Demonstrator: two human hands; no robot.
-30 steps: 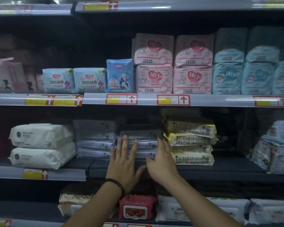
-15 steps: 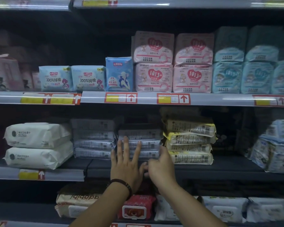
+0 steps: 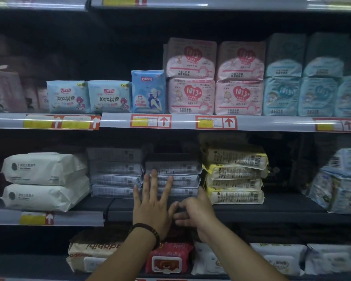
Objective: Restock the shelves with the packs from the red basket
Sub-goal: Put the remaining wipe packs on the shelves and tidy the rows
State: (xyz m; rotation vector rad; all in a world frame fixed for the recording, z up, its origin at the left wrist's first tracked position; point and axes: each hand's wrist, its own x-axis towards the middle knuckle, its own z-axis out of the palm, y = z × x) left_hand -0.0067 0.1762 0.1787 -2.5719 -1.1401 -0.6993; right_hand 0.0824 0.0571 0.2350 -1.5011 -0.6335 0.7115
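Flat and spread wide, the left hand (image 3: 152, 207) grips nothing. Its straight fingers (image 3: 154, 179) lie against the front of a stack of grey packs (image 3: 176, 169), reaching up to about the second pack from the top. A dark bead bracelet (image 3: 148, 229) sits on that wrist.

Just beside it, the right hand (image 3: 197, 211) is at the stack's lower right corner. Its fingers are curled inward toward the left thumb and almost meet it. The dim head view does not show whether they pinch the bottom pack or only rest at the shelf's edge.

The grey packs lie flat, one on another, on the middle shelf (image 3: 272, 209). They sit between a second grey stack (image 3: 116, 171) on the left and a pile of yellow packs (image 3: 233, 175) on the right. White packs (image 3: 45, 179) lie further left. Pink packs (image 3: 213, 78) and pale blue packs (image 3: 300, 78) stand on the shelf above, and a red pack (image 3: 168, 258) lies on the one below, under the forearms.
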